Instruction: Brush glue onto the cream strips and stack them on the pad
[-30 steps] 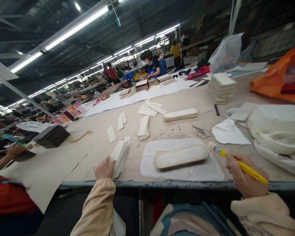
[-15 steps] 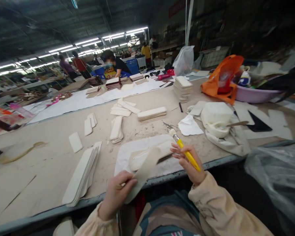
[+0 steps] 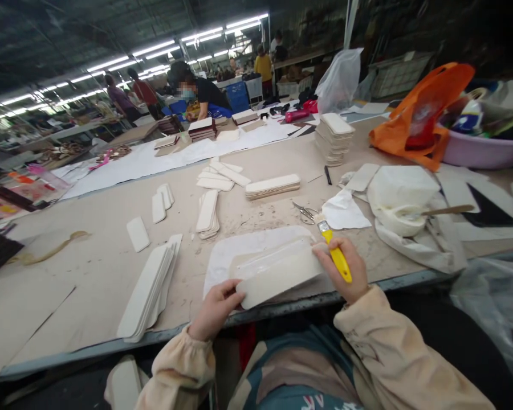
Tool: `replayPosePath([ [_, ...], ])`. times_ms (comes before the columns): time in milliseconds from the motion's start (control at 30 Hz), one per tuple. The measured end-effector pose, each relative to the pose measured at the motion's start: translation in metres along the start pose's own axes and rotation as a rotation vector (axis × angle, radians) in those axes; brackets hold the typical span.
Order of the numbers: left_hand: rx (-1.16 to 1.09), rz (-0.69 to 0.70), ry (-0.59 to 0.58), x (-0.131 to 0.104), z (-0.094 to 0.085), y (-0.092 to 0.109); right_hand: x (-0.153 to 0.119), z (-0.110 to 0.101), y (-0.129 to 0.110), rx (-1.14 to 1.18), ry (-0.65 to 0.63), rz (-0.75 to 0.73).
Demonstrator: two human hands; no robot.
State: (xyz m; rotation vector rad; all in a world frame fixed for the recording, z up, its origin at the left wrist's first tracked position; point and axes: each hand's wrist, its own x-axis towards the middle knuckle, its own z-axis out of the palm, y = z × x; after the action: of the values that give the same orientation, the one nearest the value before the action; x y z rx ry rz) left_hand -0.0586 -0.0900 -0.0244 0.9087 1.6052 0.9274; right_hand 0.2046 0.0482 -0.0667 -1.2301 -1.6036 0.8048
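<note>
My left hand [image 3: 219, 307] pinches the near left end of a long cream strip with rounded corners [image 3: 277, 279]. The strip's right end meets the fingertips of my right hand [image 3: 344, 267], which also has a yellow-handled brush [image 3: 338, 256] gripped in it, bristles pointing away from me. Beneath the strip, another long piece with a glossy surface [image 3: 260, 263] lies on a white sheet [image 3: 220, 250]. A stack of long strips [image 3: 147, 290] lies left of my left hand. Small scissors [image 3: 304, 212] rest beyond the brush.
To the right stands a whitish tub [image 3: 404, 193] with a wooden stick [image 3: 448, 210] across it. Behind are an orange bag [image 3: 423, 114] and a lilac basin [image 3: 487, 149]. Stacks of smaller cream pieces [image 3: 272, 186] sit mid-table. A co-worker [image 3: 211, 94] leans over the far side.
The strip has swung from a steep, hanging tilt to lying nearly level across both hands. My right hand has closed in on its right end, still with the brush. The camera view has shifted.
</note>
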Motion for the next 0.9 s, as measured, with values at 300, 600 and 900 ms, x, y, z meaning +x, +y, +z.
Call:
replayPosePath([
  [300,0.238,0.057,0.338,0.044,-0.021,-0.006,0.029,0.031,-0.009,-0.153,-0.033,-0.137],
  [600,0.384,0.045,0.374,0.048,-0.02,-0.01,0.036,0.037,0.006,-0.293,-0.09,-0.146],
  [900,0.459,0.04,0.3,0.05,-0.025,-0.012,0.036,0.043,0.026,-0.444,-0.089,-0.308],
])
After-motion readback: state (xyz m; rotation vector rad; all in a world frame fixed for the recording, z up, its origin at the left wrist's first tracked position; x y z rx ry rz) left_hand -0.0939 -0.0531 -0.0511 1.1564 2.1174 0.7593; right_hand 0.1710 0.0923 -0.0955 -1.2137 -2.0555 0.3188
